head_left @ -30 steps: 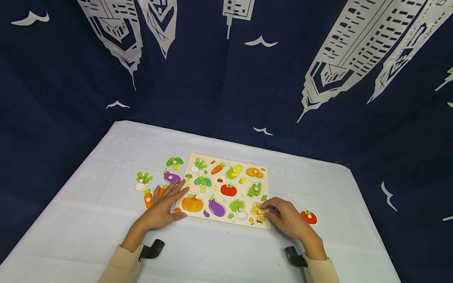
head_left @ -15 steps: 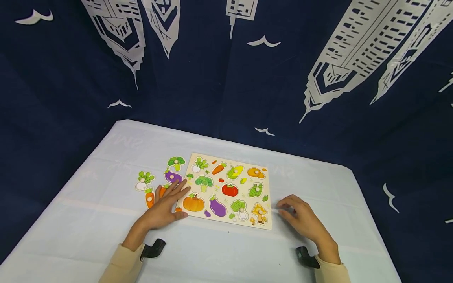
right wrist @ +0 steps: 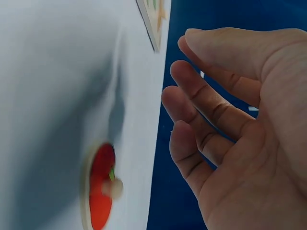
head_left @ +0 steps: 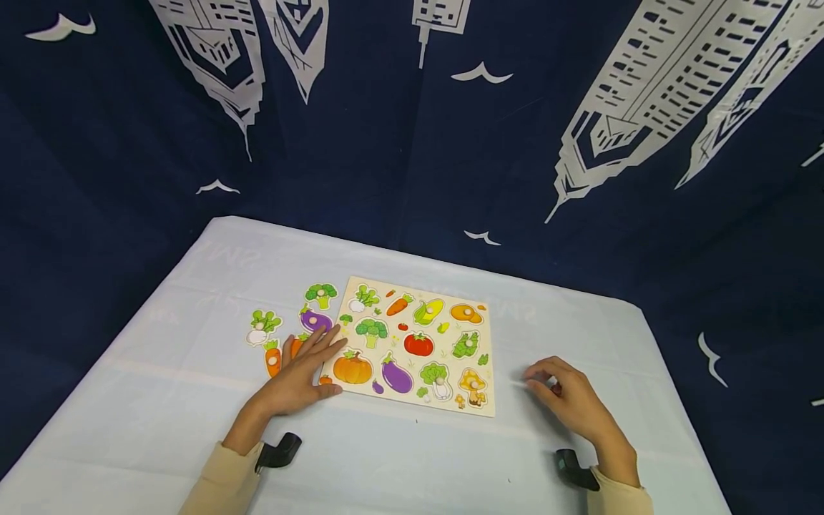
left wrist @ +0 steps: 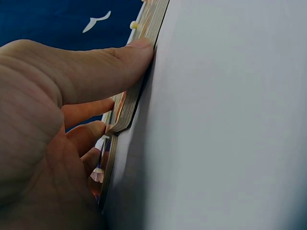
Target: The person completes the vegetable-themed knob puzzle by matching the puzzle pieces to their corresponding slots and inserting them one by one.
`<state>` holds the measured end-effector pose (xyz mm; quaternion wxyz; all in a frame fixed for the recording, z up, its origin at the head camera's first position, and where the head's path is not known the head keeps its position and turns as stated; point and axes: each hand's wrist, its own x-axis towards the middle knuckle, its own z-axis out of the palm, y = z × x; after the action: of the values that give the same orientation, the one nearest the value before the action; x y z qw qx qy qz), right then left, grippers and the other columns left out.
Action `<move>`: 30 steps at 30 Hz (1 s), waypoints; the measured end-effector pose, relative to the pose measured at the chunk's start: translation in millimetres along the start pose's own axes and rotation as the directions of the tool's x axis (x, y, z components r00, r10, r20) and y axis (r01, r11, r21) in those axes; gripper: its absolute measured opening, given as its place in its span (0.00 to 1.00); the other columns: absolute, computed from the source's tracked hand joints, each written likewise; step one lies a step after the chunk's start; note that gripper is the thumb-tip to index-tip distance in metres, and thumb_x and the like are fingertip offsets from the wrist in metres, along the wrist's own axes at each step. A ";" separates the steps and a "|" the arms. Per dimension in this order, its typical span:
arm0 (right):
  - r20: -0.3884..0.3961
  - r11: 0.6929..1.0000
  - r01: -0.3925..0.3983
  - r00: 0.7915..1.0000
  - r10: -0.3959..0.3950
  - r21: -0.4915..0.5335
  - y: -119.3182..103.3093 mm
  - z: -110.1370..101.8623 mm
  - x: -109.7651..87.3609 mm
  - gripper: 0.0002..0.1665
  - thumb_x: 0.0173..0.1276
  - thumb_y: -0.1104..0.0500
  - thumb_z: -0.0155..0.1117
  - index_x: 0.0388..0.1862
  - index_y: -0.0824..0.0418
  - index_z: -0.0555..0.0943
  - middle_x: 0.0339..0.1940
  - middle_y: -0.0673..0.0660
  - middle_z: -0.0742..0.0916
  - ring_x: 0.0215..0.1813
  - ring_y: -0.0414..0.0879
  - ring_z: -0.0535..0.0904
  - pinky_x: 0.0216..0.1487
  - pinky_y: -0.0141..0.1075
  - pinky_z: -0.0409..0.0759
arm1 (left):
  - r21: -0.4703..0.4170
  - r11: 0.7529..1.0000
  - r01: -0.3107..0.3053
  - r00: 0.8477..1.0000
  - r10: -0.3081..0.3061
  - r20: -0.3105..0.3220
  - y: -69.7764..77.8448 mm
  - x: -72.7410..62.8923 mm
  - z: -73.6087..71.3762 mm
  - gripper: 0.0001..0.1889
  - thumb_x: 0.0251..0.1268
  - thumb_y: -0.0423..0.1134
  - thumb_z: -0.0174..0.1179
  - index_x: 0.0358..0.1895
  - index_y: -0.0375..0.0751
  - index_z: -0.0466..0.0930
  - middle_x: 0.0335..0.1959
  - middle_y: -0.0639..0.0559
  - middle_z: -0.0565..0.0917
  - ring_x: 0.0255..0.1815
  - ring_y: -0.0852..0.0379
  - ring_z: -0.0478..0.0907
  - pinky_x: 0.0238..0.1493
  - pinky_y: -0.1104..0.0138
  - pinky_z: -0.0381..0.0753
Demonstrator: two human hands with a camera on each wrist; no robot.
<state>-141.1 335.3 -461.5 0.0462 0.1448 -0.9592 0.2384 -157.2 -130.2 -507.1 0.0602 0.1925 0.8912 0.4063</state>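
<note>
My left hand (head_left: 292, 386) lies with spread fingers over the left edge of a wooden vegetable puzzle board (head_left: 444, 340). In the left wrist view, its thumb (left wrist: 110, 69) presses against the board's side edge (left wrist: 128, 108). Right of the board, my right hand (head_left: 576, 400) hovers with loosely bent fingers and nothing in them. Below it on the table, a tomato puzzle piece (right wrist: 100, 194) with a round knob shows in the right wrist view; the hand almost covers it in the head view. A knobbed mushroom piece (head_left: 473, 386) sits in the board's lower right corner.
Left of the board lie loose knobbed pieces: broccoli (head_left: 320, 295), eggplant (head_left: 314, 320), turnip (head_left: 260, 329), carrot (head_left: 272, 359) and a partly covered pumpkin (head_left: 297, 346). A white cloth covers the table (head_left: 450, 465). Behind hangs a dark blue printed curtain (head_left: 386, 164).
My right hand has let go of the mushroom piece and moved right, off the board and over the tomato piece. The left hand has stayed on the board's left edge.
</note>
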 end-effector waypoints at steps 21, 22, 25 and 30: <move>-0.068 0.996 -0.086 0.994 0.084 -0.026 39.6 -18.4 -20.0 0.08 0.64 0.69 0.69 0.39 0.58 0.85 0.38 0.51 0.86 0.35 0.31 0.73 0.31 0.29 0.73 | 0.002 1.000 -0.013 1.000 0.013 0.000 -0.3 -0.5 -0.3 0.41 0.56 0.34 0.73 0.75 0.39 0.65 0.81 0.41 0.54 0.82 0.35 0.42 0.73 0.35 0.19; -0.065 0.996 -0.089 0.994 0.087 -0.027 40.7 -18.1 -20.4 0.08 0.63 0.69 0.69 0.39 0.58 0.85 0.38 0.51 0.86 0.35 0.31 0.73 0.31 0.30 0.73 | 0.001 1.000 -0.014 1.000 0.014 0.000 -0.4 -0.5 -0.3 0.41 0.56 0.34 0.73 0.75 0.39 0.65 0.81 0.41 0.54 0.82 0.35 0.42 0.73 0.35 0.19; -0.059 0.994 -0.101 0.993 0.099 -0.033 43.8 -16.7 -21.1 0.08 0.62 0.68 0.71 0.38 0.57 0.86 0.37 0.50 0.86 0.35 0.31 0.73 0.32 0.30 0.74 | -0.009 1.000 -0.020 1.000 0.020 -0.004 -0.5 -0.7 -0.2 0.41 0.56 0.33 0.72 0.74 0.38 0.65 0.81 0.40 0.54 0.82 0.34 0.42 0.72 0.35 0.19; -0.053 0.994 -0.105 0.993 0.103 -0.038 47.1 -14.4 -22.0 0.10 0.61 0.70 0.71 0.37 0.56 0.86 0.38 0.51 0.87 0.35 0.32 0.75 0.34 0.33 0.77 | -0.019 0.999 -0.031 1.000 0.030 -0.007 -1.0 -0.7 0.0 0.41 0.55 0.33 0.73 0.74 0.38 0.65 0.81 0.40 0.54 0.82 0.34 0.43 0.72 0.35 0.19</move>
<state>-133.9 387.5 -473.1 0.0613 0.0876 -0.9685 0.2247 -156.8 -131.1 -507.9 0.0527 0.2041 0.8845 0.4162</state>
